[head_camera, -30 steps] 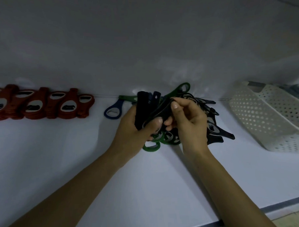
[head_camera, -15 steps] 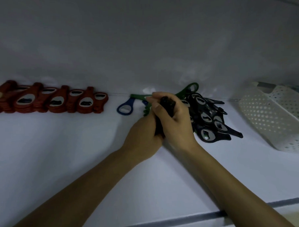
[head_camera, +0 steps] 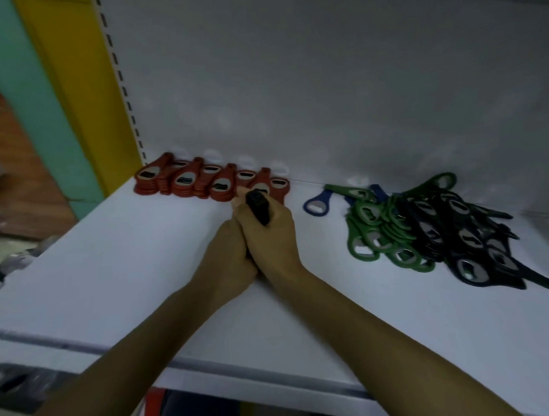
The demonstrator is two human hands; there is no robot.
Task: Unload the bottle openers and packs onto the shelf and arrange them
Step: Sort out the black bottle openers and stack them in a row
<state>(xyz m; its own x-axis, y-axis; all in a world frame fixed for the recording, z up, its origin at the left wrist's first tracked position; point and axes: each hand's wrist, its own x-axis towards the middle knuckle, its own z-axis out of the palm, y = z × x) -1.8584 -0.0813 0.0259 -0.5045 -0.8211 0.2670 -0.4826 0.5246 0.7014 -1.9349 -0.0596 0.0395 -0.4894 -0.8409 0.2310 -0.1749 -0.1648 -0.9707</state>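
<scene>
1. both hands were together near the back of the white shelf (head_camera: 118, 265). the left hand (head_camera: 228, 263) and the right hand (head_camera: 276, 239) pressed side by side, just in front of the right end of the row of red bottle openers (head_camera: 209, 180).
2. the fingers (head_camera: 237, 204) of both hands were curled round a small stack of black bottle openers (head_camera: 258, 208), which stood on its edge between the palms. its lower part was hidden by the hands.
3. to the right, apart from the hands, lay one blue bottle opener (head_camera: 317, 202), then a loose heap of green bottle openers (head_camera: 381, 234) and, touching it, a heap of black bottle openers (head_camera: 476, 246).
4. i judge that the step in hand was arranging: the black stack was to go beside the red row, as the next group in line.
5. the next move would call for laying the stack flat with its edges even, close to the red row but without pushing it. the hands should then let go gently, so that the stack does not slide apart.
</scene>
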